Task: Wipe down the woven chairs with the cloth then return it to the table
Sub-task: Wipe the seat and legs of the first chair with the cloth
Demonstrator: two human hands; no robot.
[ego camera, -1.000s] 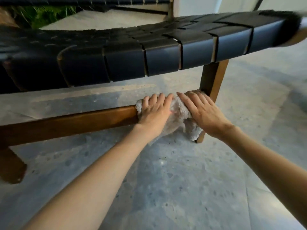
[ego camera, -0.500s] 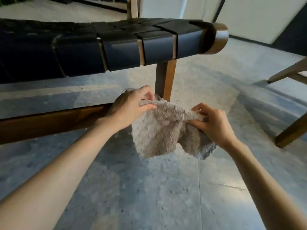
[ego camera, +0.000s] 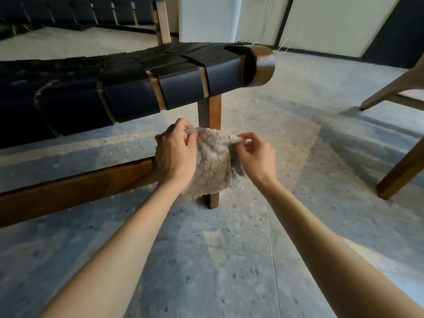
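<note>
A fluffy beige cloth [ego camera: 212, 166] hangs in the air in front of the woven chair's front right leg [ego camera: 210, 113]. My left hand [ego camera: 175, 153] pinches its top left edge and my right hand [ego camera: 257, 153] pinches its top right edge, so it is stretched between them. The woven chair [ego camera: 128, 86] has black leather straps over a brown wooden frame, with a low wooden rail [ego camera: 75, 187] running left from the leg. The cloth hides the lower part of the leg.
A second wooden chair [ego camera: 399, 138] stands at the right edge, one leg on the floor. The floor [ego camera: 229, 260] is grey speckled stone. White wall panels [ego camera: 332, 21] rise at the back. No table is in view.
Both hands took the cloth off the lower rail, where they pressed it a second ago, and now hold it up by its top edge. The view shifted right and up.
</note>
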